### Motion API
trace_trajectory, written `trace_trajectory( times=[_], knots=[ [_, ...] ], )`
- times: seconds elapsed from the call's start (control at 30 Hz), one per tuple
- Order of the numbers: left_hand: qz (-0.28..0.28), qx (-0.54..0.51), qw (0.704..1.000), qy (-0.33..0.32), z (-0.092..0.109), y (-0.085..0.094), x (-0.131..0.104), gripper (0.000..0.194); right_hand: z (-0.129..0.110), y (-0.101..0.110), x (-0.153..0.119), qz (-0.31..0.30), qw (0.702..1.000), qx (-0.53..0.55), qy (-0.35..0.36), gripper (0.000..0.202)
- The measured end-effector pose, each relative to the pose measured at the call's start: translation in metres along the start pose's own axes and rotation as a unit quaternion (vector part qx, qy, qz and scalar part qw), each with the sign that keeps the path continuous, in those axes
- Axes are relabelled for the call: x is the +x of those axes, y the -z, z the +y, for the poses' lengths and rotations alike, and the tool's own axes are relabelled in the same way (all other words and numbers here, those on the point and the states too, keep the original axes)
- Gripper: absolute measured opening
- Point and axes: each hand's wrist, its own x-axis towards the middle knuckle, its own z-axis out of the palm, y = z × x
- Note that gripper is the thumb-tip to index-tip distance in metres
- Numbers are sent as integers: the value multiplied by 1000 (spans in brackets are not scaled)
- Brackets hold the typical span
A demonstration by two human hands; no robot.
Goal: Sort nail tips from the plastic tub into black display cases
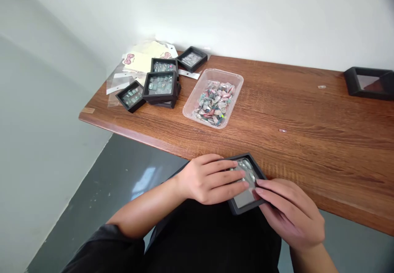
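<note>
Black frame (245, 199) between the 2 hands, at the near edge of the surface (308, 150), squarish, no clear long axis; both touch it. Left hand (212, 180) flat across its face, grip uncertain; right hand (294, 211) closed on its right edge.

Left hand (209, 180) lies outstretched, right hand (292, 211) bent.

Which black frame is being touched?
The square black frame touched by the left hand and right hand; other black frames lie untouched on the brown wooden table.
</note>
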Motion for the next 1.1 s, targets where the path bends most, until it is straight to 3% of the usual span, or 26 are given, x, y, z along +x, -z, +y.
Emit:
trace_trajectory(
  times=[0.23, 0.37, 0.47, 0.67, 0.77, 0.83, 0.9, 0.97, 1.03, 1.1],
  knots=[
    [-3, -11, 999, 35, -7, 34, -10, 21, -18, -12, 13, 4, 999, 30, 8, 66],
    [-5, -9, 999, 34, -18, 61, -15, 19, -42, -31, 17, 45, 976, 155, -148, 62],
    [-2, -3, 1000, 13, -23, 75, -18, 19, -56, -42, 31, 37, 919, 285, -271, 56],
    [26, 6, 999, -33, -27, 89, -24, 25, -71, -51, 66, -74, 774, 462, -427, 44],
    [39, 15, 998, -54, -35, 97, -27, 23, -82, -58, 79, -89, 678, 493, -537, 47],
    [40, 33, 997, -58, -47, 105, -31, 16, -87, -62, 95, -117, 633, 478, -598, 54],
    [38, 57, 996, -52, -63, 114, -35, 10, -86, -67, 120, -143, 645, 471, -585, 58],
    [45, 80, 995, -37, -85, 124, -40, 24, -79, -73, 154, -159, 698, 481, -506, 55],
    [56, 95, 994, -7, -109, 135, -46, 57, -68, -82, 195, -173, 755, 443, -451, 59],
    [12, 103, 992, 71, -133, 147, -53, 103, -58, -96, 238, -160, 807, 387, -417, 60]
  ],
)
